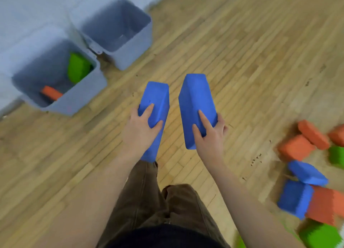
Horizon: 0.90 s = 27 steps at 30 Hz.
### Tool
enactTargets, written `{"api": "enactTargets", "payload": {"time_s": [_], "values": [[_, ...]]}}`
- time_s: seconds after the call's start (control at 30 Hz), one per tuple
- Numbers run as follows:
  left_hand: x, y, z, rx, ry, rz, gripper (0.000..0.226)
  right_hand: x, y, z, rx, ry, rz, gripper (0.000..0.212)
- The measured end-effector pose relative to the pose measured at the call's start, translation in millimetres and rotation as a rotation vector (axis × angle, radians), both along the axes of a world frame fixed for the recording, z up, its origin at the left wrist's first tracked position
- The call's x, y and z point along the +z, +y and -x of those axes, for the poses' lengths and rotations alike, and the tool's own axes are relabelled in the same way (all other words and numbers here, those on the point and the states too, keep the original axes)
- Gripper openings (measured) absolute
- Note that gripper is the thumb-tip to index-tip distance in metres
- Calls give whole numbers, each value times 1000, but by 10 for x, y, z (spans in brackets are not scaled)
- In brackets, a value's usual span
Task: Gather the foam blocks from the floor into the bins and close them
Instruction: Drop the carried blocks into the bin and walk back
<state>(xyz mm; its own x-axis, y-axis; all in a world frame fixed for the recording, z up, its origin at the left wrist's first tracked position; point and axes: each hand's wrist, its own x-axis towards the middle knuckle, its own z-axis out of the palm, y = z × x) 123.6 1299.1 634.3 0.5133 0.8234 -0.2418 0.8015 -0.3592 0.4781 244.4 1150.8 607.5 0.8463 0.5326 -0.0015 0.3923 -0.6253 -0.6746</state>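
My left hand [141, 130] grips one long blue foam block [157, 99] and my right hand [210, 136] grips a second blue foam block [195, 99], both held in front of me above the wooden floor. Two grey bins stand open at the upper left. The near bin [81, 97] holds a green block [77, 67] and an orange block [51, 92]. Nothing shows inside the far bin [134, 48]. A pile of orange, blue and green blocks [307, 173] lies on the floor at the right.
A pale wall [37, 9] runs behind the bins, with what looks like their raised lids against it. My legs in brown trousers [149, 201] fill the bottom centre. Bare wooden floor [242, 52] lies between the bins and the pile.
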Motion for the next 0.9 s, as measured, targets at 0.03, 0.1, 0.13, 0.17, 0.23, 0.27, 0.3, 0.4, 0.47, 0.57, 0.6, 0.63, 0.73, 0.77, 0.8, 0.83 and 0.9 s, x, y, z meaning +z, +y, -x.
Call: {"api": "enactTargets", "payload": {"time_s": [0.03,0.1,0.13,0.17,0.23,0.27,0.3,0.4,0.47,0.57,0.6,0.63,0.73,0.77,0.8,0.83,0.9], "values": [[32,131,233,78,-16,9,59,45,209,118,71,-5,5,43],[80,374,680,212,-54,4,59,129,651,363,198,3,6,43],[96,489,897,277,-69,-2,59,150,879,485,256,10,-2,43],[103,607,1105,342,-79,-8,58,169,1115,609,309,13,-9,43],[100,899,1514,455,-85,-21,58,179,1620,857,409,1,-13,44],[89,1079,1719,499,-88,-33,58,170,1888,992,454,-4,-15,44],[80,1272,1913,534,-94,-40,58,163,2146,1134,489,-1,-14,44],[96,1883,2409,601,-112,-43,59,132,2909,1582,573,5,-20,44],[151,2261,2637,623,-100,-67,60,123,3350,1849,594,32,-28,44],[234,2775,2877,653,-95,-99,59,152,3882,2167,617,39,-17,42],[252,2919,2935,659,-98,-93,59,162,4013,2227,623,34,-10,42],[259,3125,2986,661,-104,-88,59,173,4197,2268,624,32,-5,42],[270,3474,3051,653,-134,-76,59,169,4477,2274,633,22,19,43],[255,3653,3054,646,-145,-65,59,151,4628,2241,620,27,27,43],[249,3816,3040,638,-147,-58,59,134,4766,2203,601,30,37,43],[237,3977,3019,627,-145,-55,59,122,4898,2165,584,30,43,43],[195,4341,2946,609,-135,-49,59,69,5203,2065,559,28,53,43]]}}
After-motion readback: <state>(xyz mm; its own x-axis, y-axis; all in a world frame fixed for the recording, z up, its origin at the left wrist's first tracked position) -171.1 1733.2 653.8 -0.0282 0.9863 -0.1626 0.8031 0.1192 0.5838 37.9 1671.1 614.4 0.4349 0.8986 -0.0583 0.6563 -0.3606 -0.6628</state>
